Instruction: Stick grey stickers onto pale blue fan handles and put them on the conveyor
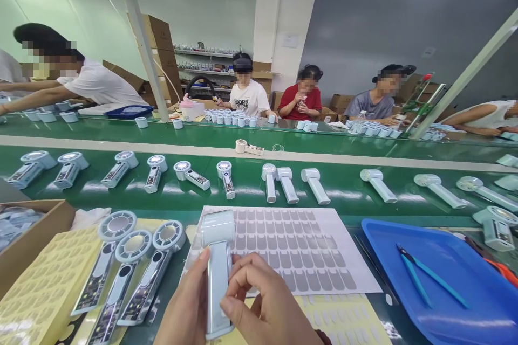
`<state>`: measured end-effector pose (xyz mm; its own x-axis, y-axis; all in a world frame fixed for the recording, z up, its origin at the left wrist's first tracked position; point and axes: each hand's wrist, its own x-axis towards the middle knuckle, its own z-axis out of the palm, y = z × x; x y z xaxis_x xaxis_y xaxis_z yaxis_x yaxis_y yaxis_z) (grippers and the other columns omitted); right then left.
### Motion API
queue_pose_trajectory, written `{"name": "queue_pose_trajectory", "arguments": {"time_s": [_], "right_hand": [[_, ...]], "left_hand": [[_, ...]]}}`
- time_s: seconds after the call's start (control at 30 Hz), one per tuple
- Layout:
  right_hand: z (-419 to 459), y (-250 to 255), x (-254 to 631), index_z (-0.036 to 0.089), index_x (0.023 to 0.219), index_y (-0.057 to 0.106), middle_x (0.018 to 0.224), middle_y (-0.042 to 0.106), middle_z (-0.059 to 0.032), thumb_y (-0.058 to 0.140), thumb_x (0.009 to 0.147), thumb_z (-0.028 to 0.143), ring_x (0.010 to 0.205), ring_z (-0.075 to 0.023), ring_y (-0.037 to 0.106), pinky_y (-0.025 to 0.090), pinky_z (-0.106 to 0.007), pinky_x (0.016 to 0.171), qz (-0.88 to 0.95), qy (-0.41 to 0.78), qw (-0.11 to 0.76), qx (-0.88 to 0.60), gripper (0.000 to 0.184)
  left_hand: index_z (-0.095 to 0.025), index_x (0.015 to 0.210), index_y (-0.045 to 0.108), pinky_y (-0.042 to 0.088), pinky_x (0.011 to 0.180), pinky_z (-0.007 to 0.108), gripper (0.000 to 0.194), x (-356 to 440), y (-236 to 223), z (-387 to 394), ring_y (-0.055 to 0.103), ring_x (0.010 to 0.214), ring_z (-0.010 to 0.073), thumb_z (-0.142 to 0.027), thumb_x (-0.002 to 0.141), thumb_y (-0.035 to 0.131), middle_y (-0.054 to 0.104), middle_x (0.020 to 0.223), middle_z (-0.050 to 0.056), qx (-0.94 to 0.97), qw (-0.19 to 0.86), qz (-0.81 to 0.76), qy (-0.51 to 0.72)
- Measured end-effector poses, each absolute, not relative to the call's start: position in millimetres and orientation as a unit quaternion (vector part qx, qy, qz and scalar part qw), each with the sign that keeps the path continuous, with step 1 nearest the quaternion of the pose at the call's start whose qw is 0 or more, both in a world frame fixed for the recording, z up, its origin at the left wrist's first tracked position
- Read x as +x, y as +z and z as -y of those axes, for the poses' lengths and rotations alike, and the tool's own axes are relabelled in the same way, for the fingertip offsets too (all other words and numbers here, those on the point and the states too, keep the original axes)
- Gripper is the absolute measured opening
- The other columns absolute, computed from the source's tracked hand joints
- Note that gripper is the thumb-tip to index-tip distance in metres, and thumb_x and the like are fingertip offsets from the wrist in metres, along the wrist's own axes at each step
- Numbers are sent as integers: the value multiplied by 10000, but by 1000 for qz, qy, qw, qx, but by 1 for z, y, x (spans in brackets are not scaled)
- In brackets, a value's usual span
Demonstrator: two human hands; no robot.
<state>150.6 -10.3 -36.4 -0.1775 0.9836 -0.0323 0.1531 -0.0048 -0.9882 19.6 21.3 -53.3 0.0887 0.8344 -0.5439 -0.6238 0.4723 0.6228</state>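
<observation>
While upright, fan (217,264) between both hands' grip.

One pale fan (218,269) sits in the two hands – left hand (188,307), right hand (265,310). Three open-backed fans (129,275) lie side by side at the left. One grey sticker sheet (299,248), one blue tray (445,280) holding one pair of blue tweezers (424,280). One cardboard box (28,237) – and four people across the belt (others partly cut off).

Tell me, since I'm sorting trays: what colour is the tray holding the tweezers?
Blue; the tray shows clearly in the head view, right of the hands.
</observation>
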Motion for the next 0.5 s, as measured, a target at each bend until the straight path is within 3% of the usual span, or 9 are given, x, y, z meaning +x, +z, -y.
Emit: {"name": "queue_pose_trajectory", "arguments": {"time_s": [0.1, 0.23, 0.33, 0.5], "right_hand": [[7, -34, 153, 229, 740, 557, 941, 508, -10, 584, 757, 87, 814, -171, 604, 367, -189, 493, 579, 487, 410, -509, 146], [3, -39, 155, 233, 736, 547, 935, 525, 8, 601, 755, 43, 784, -147, 615, 374, -190, 505, 596, 448, 414, -523, 198], [2, -49, 153, 237, 775, 540, 969, 567, 14, 597, 786, 39, 700, -121, 604, 402, -212, 542, 659, 324, 415, -537, 206], [2, -63, 169, 270, 933, 568, 1012, 601, -4, 533, 966, 174, 768, -129, 668, 510, -211, 608, 678, 89, 551, -478, 108]], "left_hand": [[-202, 1094, 727, 562, 900, 288, 274, 25, -50, -28, 691, 1012, 230, -340, 860, 688, 764, 941, 20, 122, 715, -461, 511], [-207, 1046, 734, 571, 798, 192, 178, 31, -45, -34, 690, 999, 176, -240, 897, 642, 762, 965, 9, 121, 681, -498, 524], [-195, 1011, 729, 558, 695, 133, 156, 36, -43, -37, 697, 948, 132, -165, 906, 618, 759, 962, 3, 113, 661, -525, 525], [-109, 1023, 709, 605, 688, 317, 230, 47, -40, -57, 717, 806, 226, -267, 932, 568, 754, 883, 106, 168, 714, -509, 449]]}}
